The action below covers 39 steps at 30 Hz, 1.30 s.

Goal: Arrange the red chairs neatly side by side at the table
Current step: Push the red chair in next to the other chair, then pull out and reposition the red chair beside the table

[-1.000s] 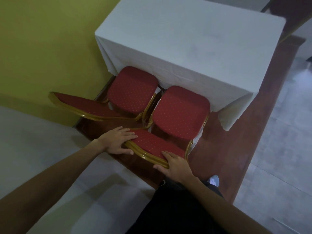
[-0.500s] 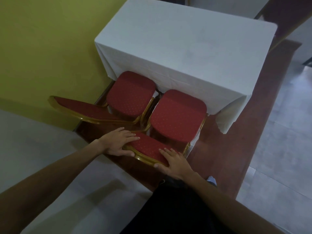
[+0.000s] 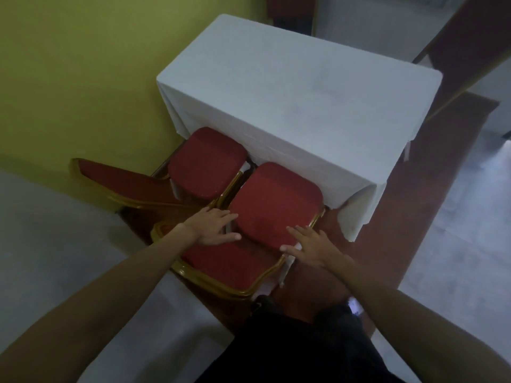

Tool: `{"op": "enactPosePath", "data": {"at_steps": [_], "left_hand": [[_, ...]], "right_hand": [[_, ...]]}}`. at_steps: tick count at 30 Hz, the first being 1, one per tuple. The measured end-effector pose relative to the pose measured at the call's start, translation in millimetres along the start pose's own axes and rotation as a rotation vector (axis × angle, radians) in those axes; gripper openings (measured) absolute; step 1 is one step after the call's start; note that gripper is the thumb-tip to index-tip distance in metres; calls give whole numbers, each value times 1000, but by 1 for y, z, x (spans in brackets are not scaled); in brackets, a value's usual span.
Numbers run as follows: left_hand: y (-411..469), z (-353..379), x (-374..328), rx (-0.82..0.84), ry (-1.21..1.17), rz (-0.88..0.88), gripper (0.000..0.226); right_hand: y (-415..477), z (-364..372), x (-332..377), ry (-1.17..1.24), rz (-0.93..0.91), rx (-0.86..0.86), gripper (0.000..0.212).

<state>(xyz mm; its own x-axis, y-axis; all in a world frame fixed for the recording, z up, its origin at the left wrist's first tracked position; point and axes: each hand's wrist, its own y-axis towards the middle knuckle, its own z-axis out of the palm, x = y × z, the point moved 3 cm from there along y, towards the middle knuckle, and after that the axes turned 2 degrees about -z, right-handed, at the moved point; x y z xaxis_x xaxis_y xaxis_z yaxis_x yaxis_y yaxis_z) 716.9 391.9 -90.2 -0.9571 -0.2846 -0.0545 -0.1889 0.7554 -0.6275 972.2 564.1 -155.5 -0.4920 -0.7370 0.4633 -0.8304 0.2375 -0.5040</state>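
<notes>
Evidently the right chair is being squared beside the left chair at the table. The left hand and right hand are laid on it with fingers straight, nothing clasped. An even push is likely needed next.

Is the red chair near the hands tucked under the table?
No, out: nearly its whole seat shows in front of the white tablecloth.

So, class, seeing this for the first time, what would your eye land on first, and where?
Two gold-framed red chairs, the left chair and the right chair, stand side by side mid-picture, seats up against a white-clothed table. Both hands lie open, fingers spread, at the rear of the right chair's seat: the left hand at its left corner, the right hand at its right.
</notes>
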Motion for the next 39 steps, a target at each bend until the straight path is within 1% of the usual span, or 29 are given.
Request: {"op": "enactPosePath", "data": {"at_steps": [4,6,8,10,12,13,15,18,22,24,29,35,37,39], "left_hand": [[43,-24,-68,-70,-142,-85,106],[64,-41,-104,-99,-203,-122,109],[84,-59,-140,-96,-240,-173,110],[108,-77,-178,-68,-234,-209,100],[132,-98,-213,-60,-240,-218,88],[145,-111,-229,-85,-258,-218,86],[169,-139,-251,-154,-300,-203,86],[204,-177,-268,-202,-316,-192,91],[255,-220,-283,-212,-268,-209,87],[281,-238,-291,-216,-259,-215,86],[351,-276,-301,-206,-260,-212,87],[437,-317,-314,-150,-209,-208,87],[467,-336,-322,-163,-211,-221,88],[492,-356,-330,-161,-232,-216,88]], "right_hand": [[-8,-62,-79,-87,3,-2,99],[-10,-98,-121,-166,-15,-25,107],[-12,-133,-158,-237,-37,-38,113],[-16,-167,-191,-260,-32,-34,113],[-18,-195,-218,-281,-20,-16,105],[-19,-207,-230,-296,-21,-24,99],[-18,-231,-253,-312,-23,-33,94],[-18,-267,-286,-330,6,-63,92],[-11,-312,-334,-358,34,-92,100],[-3,-332,-362,-364,35,-94,100],[29,-386,-423,-381,55,-75,94],[65,-462,-484,-401,45,-32,104],[77,-488,-508,-412,56,-46,100],[89,-509,-534,-416,65,-19,97]]}}
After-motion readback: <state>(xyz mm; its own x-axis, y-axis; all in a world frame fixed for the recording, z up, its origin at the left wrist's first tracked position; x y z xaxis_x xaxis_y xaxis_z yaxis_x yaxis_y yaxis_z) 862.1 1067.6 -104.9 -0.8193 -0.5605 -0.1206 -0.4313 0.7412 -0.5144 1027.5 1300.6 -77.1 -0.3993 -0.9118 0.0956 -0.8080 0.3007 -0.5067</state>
